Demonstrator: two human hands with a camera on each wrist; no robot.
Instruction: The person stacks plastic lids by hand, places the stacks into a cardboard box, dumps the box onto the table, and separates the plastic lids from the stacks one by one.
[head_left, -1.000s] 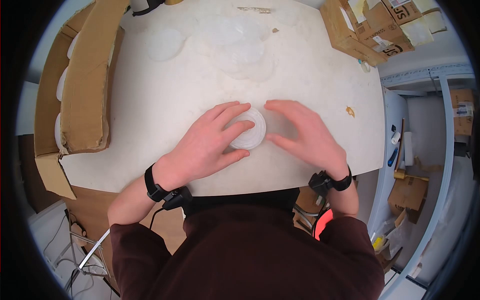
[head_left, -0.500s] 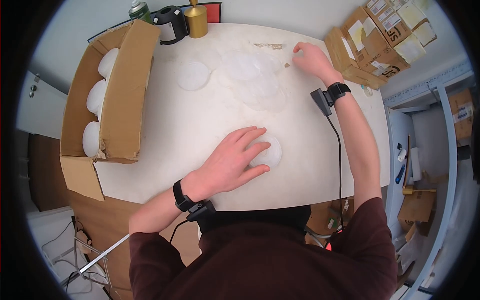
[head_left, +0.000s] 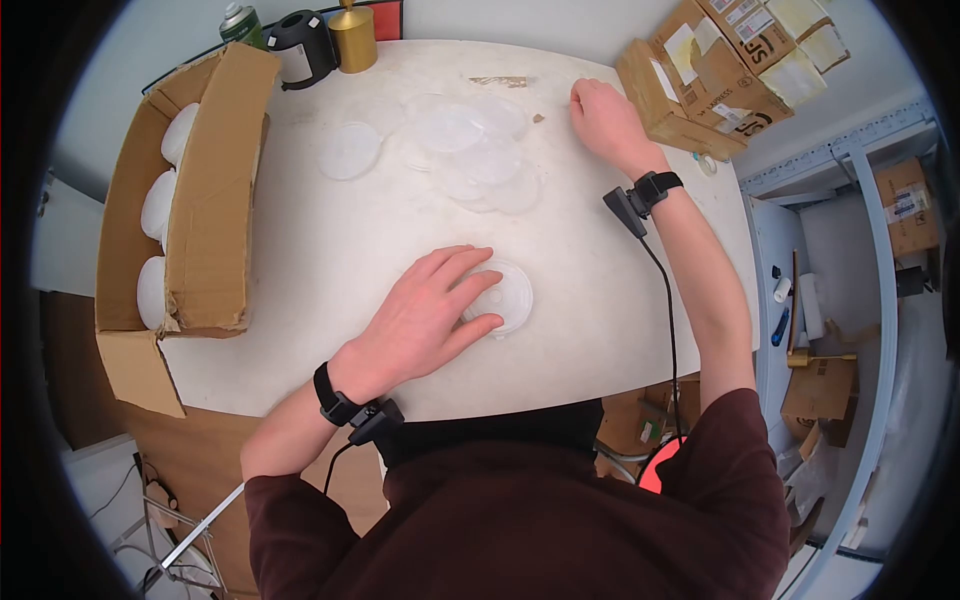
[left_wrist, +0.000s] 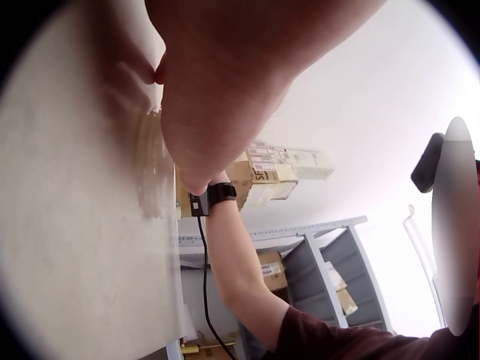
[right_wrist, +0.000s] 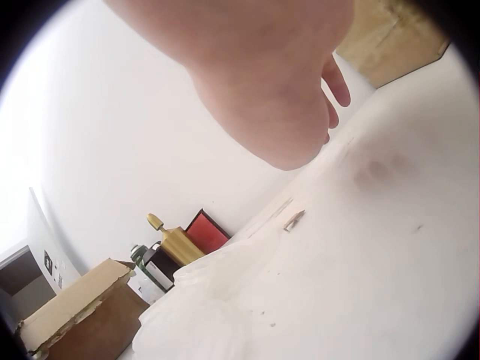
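In the head view my left hand [head_left: 412, 318] lies over a round, translucent disc-shaped stack [head_left: 513, 298], its fingers spread across the left part. The left wrist view shows the stack's layered side [left_wrist: 154, 169] on the table, below my left hand [left_wrist: 225, 82]. Far off at the back right, my right hand [head_left: 612, 125] hovers near a cardboard box, fingers bent loosely downward. Nothing shows in my right hand [right_wrist: 277, 82] in the right wrist view, though its palm hides part of the fingers. Thin translucent discs [head_left: 480, 160] overlap at the table's back middle.
A single disc [head_left: 350, 151] lies left of the overlapping ones. On the left stands an open cardboard box [head_left: 210, 240] holding several white round pieces [head_left: 158, 205]. Behind are a black container [head_left: 302, 50] and a gold one [head_left: 354, 42]. Cardboard boxes [head_left: 715, 75] occupy the back right.
My right hand has gone from beside the stack to the back right of the table. My left hand has stayed over the stack. The head view has shifted, showing more of the table's back.
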